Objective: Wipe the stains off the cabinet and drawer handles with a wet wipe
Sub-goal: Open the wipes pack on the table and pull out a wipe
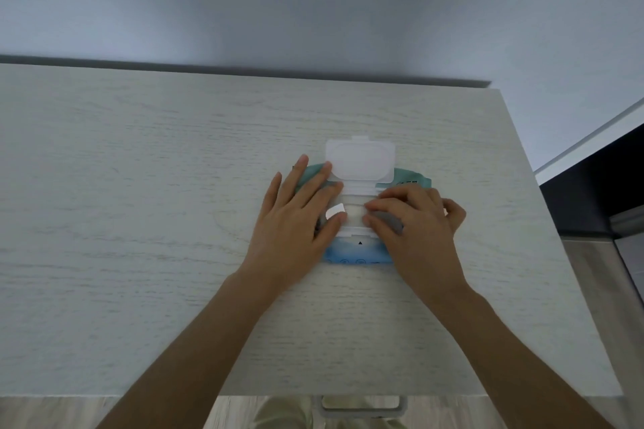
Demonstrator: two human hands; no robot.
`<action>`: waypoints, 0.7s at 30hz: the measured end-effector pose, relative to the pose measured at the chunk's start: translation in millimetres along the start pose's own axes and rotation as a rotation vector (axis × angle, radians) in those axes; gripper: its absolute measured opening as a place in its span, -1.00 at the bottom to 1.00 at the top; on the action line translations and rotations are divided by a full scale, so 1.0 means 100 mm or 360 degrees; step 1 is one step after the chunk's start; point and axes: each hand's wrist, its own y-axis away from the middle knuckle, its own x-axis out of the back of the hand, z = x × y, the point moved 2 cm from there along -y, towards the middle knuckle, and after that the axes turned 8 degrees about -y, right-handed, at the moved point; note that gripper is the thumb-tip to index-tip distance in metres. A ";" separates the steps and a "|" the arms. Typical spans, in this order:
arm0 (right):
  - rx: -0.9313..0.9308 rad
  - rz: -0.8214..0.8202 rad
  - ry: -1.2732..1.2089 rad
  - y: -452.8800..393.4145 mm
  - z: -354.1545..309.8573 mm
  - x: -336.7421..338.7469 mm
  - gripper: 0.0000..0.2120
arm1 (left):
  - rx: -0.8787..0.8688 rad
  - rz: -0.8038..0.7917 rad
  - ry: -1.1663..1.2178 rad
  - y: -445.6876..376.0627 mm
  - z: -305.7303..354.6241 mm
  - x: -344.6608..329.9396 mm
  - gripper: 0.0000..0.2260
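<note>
A blue-green pack of wet wipes [355, 254] lies flat on the pale wood-grain cabinet top [139, 219], its white plastic lid [360, 160] flipped open away from me. My left hand [296, 219] lies flat on the pack's left half, fingers straight, pressing it down. My right hand [414, 219] sits on the right half, with its fingertips curled in at the white opening [353, 214]; whether they pinch a wipe is not visible. A grey drawer handle [362, 407] sticks out below the cabinet's front edge.
A plain grey wall [313, 3] rises behind the cabinet. At the right, past the cabinet's side edge, stands a dark piece of furniture [599, 191] over a wooden floor. My legs show below the front edge.
</note>
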 end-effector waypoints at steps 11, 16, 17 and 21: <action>0.0256 -0.0031 -0.0045 -0.12 -0.03 -0.06 -0.95 | -0.0090 0.0028 0.0006 0.01 -0.03 -0.02 -0.57; 0.0341 -0.0091 0.0081 -0.14 -0.04 -0.08 -0.92 | -0.0101 0.0081 0.0064 0.02 -0.05 -0.05 -0.53; 0.0367 -0.0103 0.0148 -0.15 -0.05 -0.09 -0.91 | -0.0103 0.0097 0.0080 0.02 -0.05 -0.05 -0.53; 0.0385 -0.0182 0.0372 -0.16 -0.04 -0.13 -0.92 | -0.0110 0.0142 0.0130 0.01 -0.05 -0.05 -0.54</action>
